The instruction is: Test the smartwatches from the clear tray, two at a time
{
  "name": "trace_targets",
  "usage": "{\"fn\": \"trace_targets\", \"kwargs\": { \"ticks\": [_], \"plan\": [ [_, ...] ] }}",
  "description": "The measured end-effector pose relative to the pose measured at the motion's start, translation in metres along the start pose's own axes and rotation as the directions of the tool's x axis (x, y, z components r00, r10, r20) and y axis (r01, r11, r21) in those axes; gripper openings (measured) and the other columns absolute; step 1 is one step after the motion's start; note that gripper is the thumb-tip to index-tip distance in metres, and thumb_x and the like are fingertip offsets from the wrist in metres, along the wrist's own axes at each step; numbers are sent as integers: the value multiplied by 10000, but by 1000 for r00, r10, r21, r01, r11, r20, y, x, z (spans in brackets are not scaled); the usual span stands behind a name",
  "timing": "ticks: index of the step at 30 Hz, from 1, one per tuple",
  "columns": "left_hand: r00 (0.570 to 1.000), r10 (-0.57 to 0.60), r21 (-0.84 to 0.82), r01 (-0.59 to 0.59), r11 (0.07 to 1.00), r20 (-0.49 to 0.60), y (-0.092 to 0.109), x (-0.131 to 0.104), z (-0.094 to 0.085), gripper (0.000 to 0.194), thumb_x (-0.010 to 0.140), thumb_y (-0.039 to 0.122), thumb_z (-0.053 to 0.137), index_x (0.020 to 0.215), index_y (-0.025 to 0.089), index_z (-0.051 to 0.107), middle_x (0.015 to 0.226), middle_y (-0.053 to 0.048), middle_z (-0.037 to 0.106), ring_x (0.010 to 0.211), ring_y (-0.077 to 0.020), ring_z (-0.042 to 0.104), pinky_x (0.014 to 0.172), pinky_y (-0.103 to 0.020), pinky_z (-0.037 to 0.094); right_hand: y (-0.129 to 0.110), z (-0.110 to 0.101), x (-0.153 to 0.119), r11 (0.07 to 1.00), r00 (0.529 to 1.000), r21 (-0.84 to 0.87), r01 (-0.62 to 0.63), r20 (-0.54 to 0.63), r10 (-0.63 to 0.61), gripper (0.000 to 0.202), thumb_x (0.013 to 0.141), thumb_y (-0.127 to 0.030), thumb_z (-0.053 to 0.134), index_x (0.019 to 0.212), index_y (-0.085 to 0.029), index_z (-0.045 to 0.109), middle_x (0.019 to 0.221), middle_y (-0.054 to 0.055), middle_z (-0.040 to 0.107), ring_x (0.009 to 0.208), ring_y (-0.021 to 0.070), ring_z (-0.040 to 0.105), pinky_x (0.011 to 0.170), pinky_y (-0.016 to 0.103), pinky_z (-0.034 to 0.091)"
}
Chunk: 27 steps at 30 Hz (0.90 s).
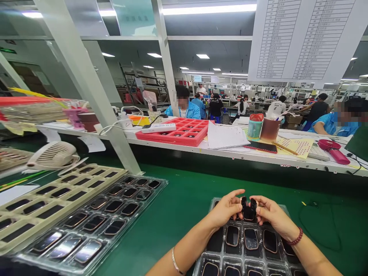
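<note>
A worker's two bare hands meet over the far end of a clear tray (243,258) on a green tabletop (172,199), each pinching a small dark piece. The left hand (228,207) has thumb and fingertips closed on the left piece (243,203); the right hand (270,213), wrist ringed by a beaded bracelet (296,236), grips the right piece (253,206) likewise, a narrow gap between them. The fingertip hold probably spares the glossy surfaces, and the tray's pockets likely keep its rimmed dark faces (270,241) from rubbing. Both pieces stand roughly upright, long axes running up and down, upper ends toward the shelf (184,147); fingers hide so much that which way their broad sides face is uncertain. A second clear tray (120,234) lies to the left, beside a beige tray (61,212).
</note>
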State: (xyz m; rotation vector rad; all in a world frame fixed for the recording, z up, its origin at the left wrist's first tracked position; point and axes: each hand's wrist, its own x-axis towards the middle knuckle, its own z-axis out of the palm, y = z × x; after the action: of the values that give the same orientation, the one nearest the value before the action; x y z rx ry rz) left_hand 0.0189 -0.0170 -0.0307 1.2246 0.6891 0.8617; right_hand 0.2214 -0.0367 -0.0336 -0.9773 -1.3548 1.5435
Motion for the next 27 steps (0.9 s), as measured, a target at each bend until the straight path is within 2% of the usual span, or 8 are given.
{"fn": "trace_targets", "kwargs": {
  "ticks": [11, 17, 27],
  "plan": [
    [1000, -13, 23, 12, 1000, 15, -1, -1, 0, 524, 678, 278, 673, 1145, 169, 461, 852, -12, 531, 521, -54, 542, 454, -177, 338, -6, 6, -1, 991, 1000, -134, -15, 18, 17, 534, 671, -495, 686, 1078, -174, 561, 864, 39, 593, 473, 73, 479, 451, 239, 426],
    [1000, -12, 32, 11, 999, 23, -1, 0, 0, 494, 688, 286, 670, 1125, 170, 468, 876, -23, 542, 526, -56, 542, 462, -182, 334, -6, 6, -1, 993, 1000, -118, 3, 25, 0, 478, 689, -460, 686, 1048, -168, 565, 788, 15, 575, 470, 68, 458, 455, 232, 423],
    [999, -6, 45, 5, 999, 35, -2, -1, 0, 523, 681, 364, 682, 1109, 144, 478, 876, -45, 557, 540, -65, 535, 464, -185, 326, -2, 5, 0, 996, 1000, -92, -2, 25, 4, 489, 680, -453, 698, 1054, -168, 565, 825, 22, 581, 467, 60, 466, 448, 220, 429]
  ]
}}
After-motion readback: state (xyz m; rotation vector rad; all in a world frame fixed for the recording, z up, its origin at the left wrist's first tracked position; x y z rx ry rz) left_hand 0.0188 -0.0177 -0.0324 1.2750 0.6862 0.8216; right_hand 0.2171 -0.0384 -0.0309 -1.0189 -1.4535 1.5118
